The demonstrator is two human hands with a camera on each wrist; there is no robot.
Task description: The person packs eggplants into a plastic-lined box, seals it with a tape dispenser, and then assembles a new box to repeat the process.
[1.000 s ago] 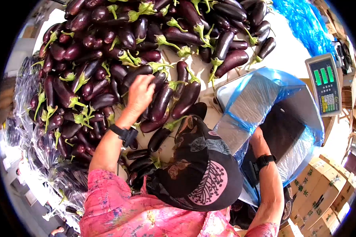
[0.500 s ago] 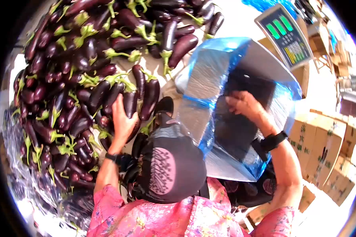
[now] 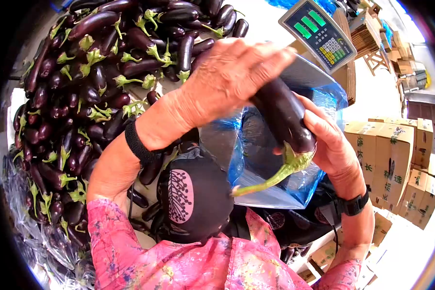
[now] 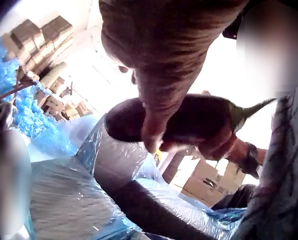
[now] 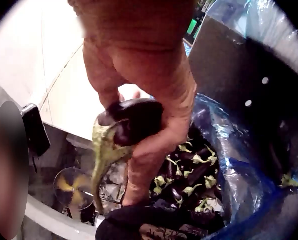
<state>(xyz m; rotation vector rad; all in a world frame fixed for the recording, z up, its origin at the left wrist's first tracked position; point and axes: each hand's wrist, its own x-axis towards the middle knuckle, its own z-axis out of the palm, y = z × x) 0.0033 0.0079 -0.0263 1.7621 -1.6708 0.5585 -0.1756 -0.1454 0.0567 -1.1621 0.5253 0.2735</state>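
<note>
A dark purple eggplant (image 3: 282, 116) with a green stem is held up in front of the person, over the opening of a carton lined with blue plastic (image 3: 222, 145). The right hand (image 3: 331, 137) grips its stem end, thumb on one side and fingers on the other. Over its far, rounded end lies the left hand (image 3: 232, 72), which hides that tip in the head view. From the left wrist, the left thumb crosses the eggplant (image 4: 199, 117) near its rounded end. The stem points back toward the person.
A large heap of eggplants (image 3: 87, 96) covers the table on the left. A scale display (image 3: 319, 38) with green digits stands beyond the carton. Printed cardboard boxes (image 3: 391, 154) are stacked at right. Clear plastic (image 3: 34, 232) hangs along the left edge.
The left hand has left the heap and crossed over to the right, onto the held eggplant. The right hand has come up from inside the carton and now grips its stem end.
</note>
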